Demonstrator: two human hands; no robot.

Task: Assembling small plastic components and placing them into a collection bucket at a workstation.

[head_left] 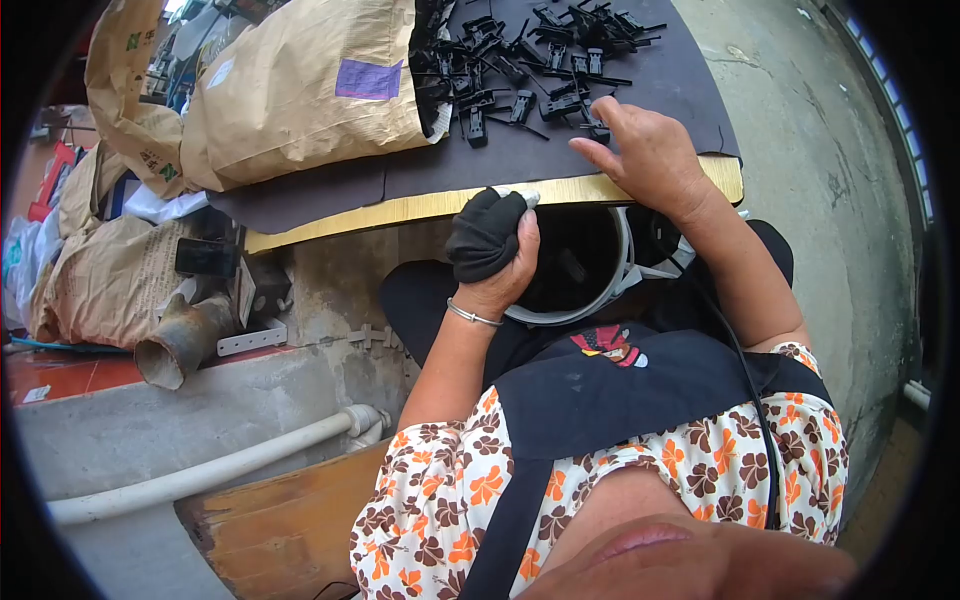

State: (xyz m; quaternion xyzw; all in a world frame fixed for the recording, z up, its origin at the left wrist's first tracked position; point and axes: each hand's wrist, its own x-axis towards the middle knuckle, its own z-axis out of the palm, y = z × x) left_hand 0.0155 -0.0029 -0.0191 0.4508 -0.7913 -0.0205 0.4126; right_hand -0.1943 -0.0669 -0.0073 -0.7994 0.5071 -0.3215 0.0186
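My left hand (492, 240) is closed in front of the table's near edge. Black cloth covers its fingers, and a pale silvery tip pokes out beside the thumb; what it grips, if anything, is hidden. Over the table edge reaches my right hand (652, 152), bare, thumb and forefinger apart. Its fingertips are close to a small black plastic part (598, 132) at the near side of a loose pile. Many similar black parts (522, 106) with thin arms lie scattered on the dark tabletop mat (440, 172).
A large brown paper sack (300, 90) lies on the table's left, its mouth toward the parts. Below the yellow table edge (350, 218), a white-rimmed bucket (570, 318) stands by my lap. At left are another paper sack (110, 280) and a rusty pipe (180, 345).
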